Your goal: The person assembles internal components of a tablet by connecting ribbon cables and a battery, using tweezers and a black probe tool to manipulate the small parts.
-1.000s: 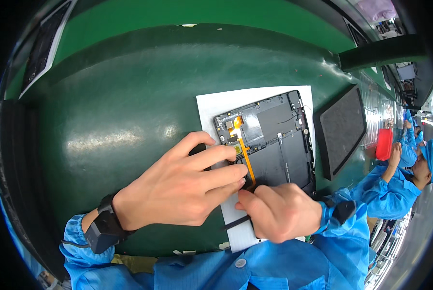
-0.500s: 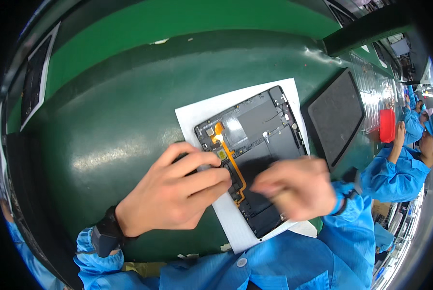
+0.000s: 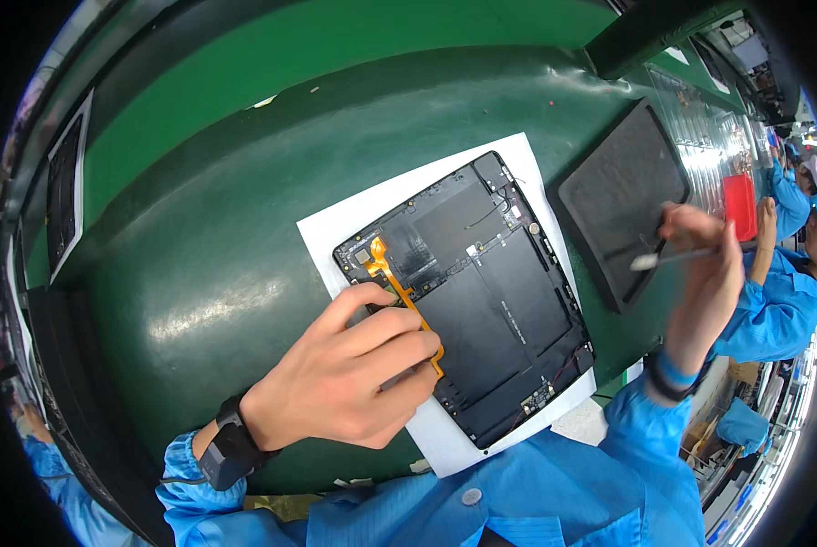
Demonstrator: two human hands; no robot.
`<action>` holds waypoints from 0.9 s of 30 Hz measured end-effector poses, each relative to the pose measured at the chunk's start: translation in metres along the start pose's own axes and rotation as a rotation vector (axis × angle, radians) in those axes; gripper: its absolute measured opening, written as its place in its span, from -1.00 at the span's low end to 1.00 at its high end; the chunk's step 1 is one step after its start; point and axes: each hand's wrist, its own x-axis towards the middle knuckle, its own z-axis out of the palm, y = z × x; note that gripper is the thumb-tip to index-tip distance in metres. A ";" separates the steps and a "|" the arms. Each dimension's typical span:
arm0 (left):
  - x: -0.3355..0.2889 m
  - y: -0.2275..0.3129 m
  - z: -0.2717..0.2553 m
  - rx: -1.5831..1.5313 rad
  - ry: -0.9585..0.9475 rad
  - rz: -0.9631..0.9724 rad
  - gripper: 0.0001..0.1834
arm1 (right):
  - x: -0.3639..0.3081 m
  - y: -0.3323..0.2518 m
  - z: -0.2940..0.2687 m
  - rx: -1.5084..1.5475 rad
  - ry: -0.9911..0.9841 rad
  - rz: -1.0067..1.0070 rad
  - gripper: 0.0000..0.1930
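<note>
An opened tablet housing [image 3: 467,356], black inside, lies tilted on a white sheet [image 3: 326,221]. An orange flex cable [image 3: 399,290] runs along its left side. My left hand [image 3: 358,369] is curled over that left edge, fingertips pressed down at the cable and hiding part of it; its thumb is hidden. Off to the right, my right hand [image 3: 714,273] is raised near a black tray [image 3: 622,187]. Smeared by motion, it pinches a thin greyish strip with a white end [image 3: 645,263], whose kind I cannot make out.
Clear plastic trays [image 3: 691,118] and a red bin [image 3: 741,206] stand beyond the black tray. A co-worker in a blue sleeve [image 3: 773,305] sits at the right. A dark post [image 3: 654,41] rises at the back right, and a framed panel [image 3: 66,182] stands at the far left.
My right hand has moved from above the tablet to the right, by the black tray, and the strip with the white end now shows in it. My left hand stays at the tablet's left edge.
</note>
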 end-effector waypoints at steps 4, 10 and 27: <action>0.009 -0.005 0.001 -0.068 -0.053 -0.022 -0.74 | -0.070 -0.036 0.064 0.415 -0.399 0.526 -0.54; 0.004 -0.014 -0.014 -0.260 -0.038 -0.089 -0.76 | -0.091 -0.040 0.098 0.342 -0.482 0.671 -0.86; 0.000 -0.015 -0.010 -0.249 -0.014 -0.103 -0.80 | -0.093 -0.054 0.107 0.180 -0.584 0.593 -0.87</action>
